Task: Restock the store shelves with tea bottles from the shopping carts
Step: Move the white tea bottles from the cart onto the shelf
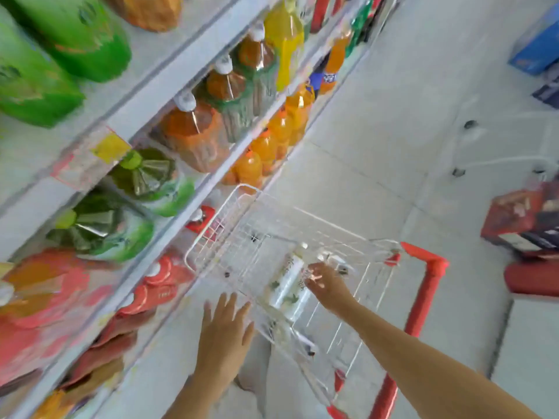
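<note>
A white wire shopping cart (230, 207) with a red handle (429, 285) stands beside the shelves. Inside it lies a pale tea bottle (287, 282) with a white label and leaf print. My right hand (326, 282) reaches into the cart and touches the bottle's right side, fingers curled toward it; a firm grip is not visible. My left hand (225, 328) hovers flat and empty at the cart's near left edge, fingers spread. The store shelves (169, 83) on the left hold rows of amber and green tea bottles (193, 128). The picture is blurred.
Orange drink bottles (266, 146) line a lower shelf and red-labelled bottles (157, 276) sit lower still. A red carton (520, 219) and another cart's wire frame stand on the floor at right, and a blue box (535, 46) is at the upper right. The floor is grey tile.
</note>
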Available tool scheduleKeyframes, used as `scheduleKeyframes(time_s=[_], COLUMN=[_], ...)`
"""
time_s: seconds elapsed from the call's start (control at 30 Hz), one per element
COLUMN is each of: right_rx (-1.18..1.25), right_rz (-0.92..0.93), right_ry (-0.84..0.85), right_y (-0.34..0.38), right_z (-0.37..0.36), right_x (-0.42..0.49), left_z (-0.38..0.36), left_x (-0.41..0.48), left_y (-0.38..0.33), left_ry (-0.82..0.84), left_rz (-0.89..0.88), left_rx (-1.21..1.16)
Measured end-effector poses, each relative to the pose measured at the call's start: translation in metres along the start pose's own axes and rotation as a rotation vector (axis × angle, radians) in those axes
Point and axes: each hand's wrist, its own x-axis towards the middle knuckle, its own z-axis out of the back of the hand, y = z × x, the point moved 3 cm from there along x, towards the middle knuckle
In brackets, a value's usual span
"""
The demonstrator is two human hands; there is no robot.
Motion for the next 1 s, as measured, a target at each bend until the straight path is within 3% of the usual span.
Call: scheduleKeyframes(time_s=[0.27, 0.4, 0.63, 0.8, 1.0], right_rx=[0.109, 0.165, 0.022, -0.034, 0.226], right_rz=[-0.28, -0.345, -0.444, -0.435, -0.36], right_ry=[-0.051, -0.079, -0.184, -0.228, -0.17], right_y=[-0.065, -0.079, -0.094, -0.094, -0.091], right_z=[-0.044, -0.063, -0.074, -0.077, -0.081], right_x=[0.083, 0.116, 0.15, 0.154, 0.156], left_z=[-0.006, -0.031, -0.114, -0.13, -0.131], left_x=[0.078, 0.142, 0.219, 0.232, 0.235], left_y=[0.01, -0.012, -0.037, -0.033, -0.025], left_ry=[-0.007, 0.046, 0.404, 0.406, 0.399], left_rz=[-0.024, -0.142, 0.046, 0.14, 0.206], left_rx=[0.049, -0.177, -0.443, -0.43, -0.544])
